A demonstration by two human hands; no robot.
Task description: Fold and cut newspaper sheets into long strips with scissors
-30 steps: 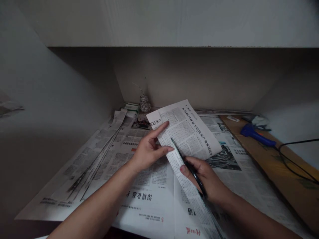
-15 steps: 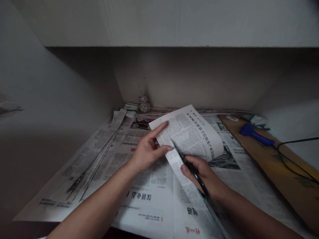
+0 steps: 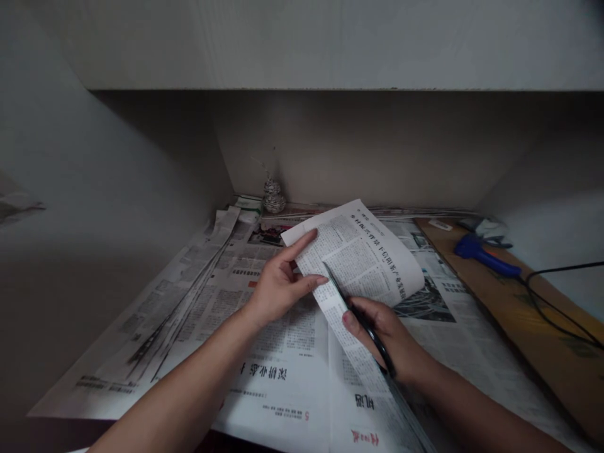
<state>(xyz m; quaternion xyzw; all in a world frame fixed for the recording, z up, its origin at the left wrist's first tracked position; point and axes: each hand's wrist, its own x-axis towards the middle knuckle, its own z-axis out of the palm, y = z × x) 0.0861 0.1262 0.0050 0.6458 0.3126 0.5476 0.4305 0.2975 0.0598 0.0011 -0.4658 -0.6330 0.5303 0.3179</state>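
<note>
A sheet of printed newspaper (image 3: 361, 251) is held up at a slant over the table. My left hand (image 3: 283, 280) grips its left edge, thumb on top and the other fingers partly hidden behind it. In my right hand (image 3: 384, 333) is a pair of scissors (image 3: 372, 333) with black handles, its blades pointing up and left into the sheet. Along the blades runs a cut, and a long narrow strip (image 3: 358, 358) hangs down towards me from it. The blades look nearly closed.
Newspaper sheets (image 3: 278, 390) cover the table. Cut paper strips (image 3: 198, 270) lie at the left. A small woven gourd-shaped object (image 3: 272, 196) stands at the back. On the right, a blue corded tool (image 3: 486, 257) rests on a cardboard piece (image 3: 533, 314). A shelf (image 3: 330, 47) overhangs.
Almost nothing has moved. Both hands keep their places on the sheet and the scissors, with only a slight shift of the paper's upper edge.
</note>
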